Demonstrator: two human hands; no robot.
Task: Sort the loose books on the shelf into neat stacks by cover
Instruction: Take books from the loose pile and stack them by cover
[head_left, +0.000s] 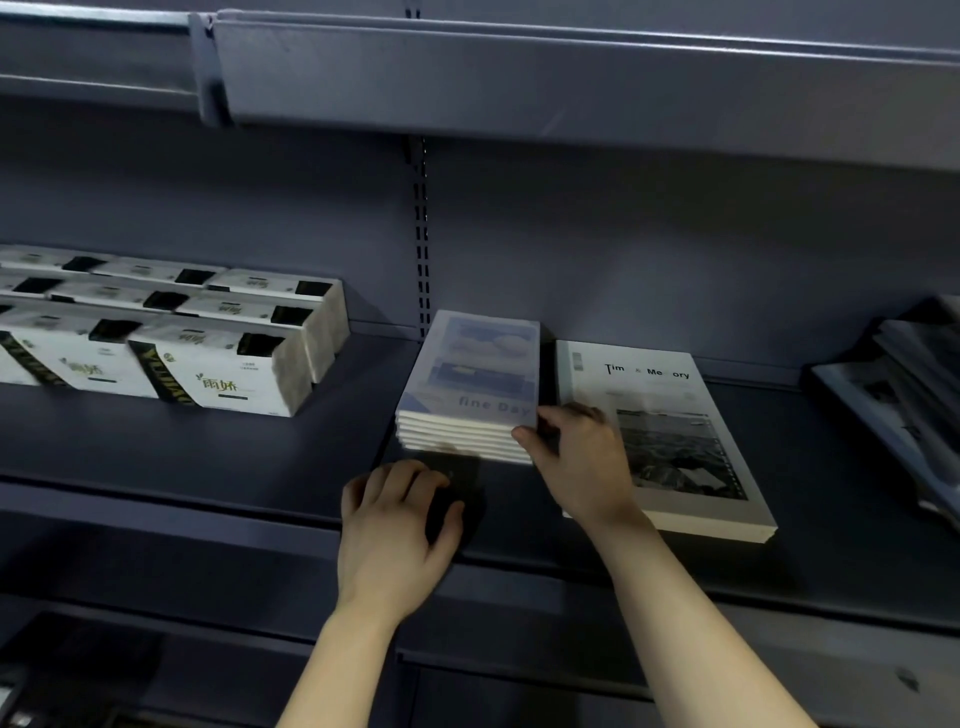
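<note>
Head view: blue stack sits neat mid-shelf, white stack just beside it. The dark pile at the right end looks unsorted. Right grip pinches the blue stack's near right corner. Left grip curls over a dark book at the front edge; can't tell if it holds it.

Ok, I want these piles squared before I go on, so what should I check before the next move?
1. Stack of blue-and-white "fine Day" books: front edges line up, ok.
2. Right hand pinches that stack's front right corner: ok.
3. Left hand on the grey metal shelf, over a dark patch; holding anything: cannot tell.
4. White "Time & Memory" book lies apart from the stack: ok.
5. Dark glossy books at far right sorted: not ok, slanted heap.
</note>
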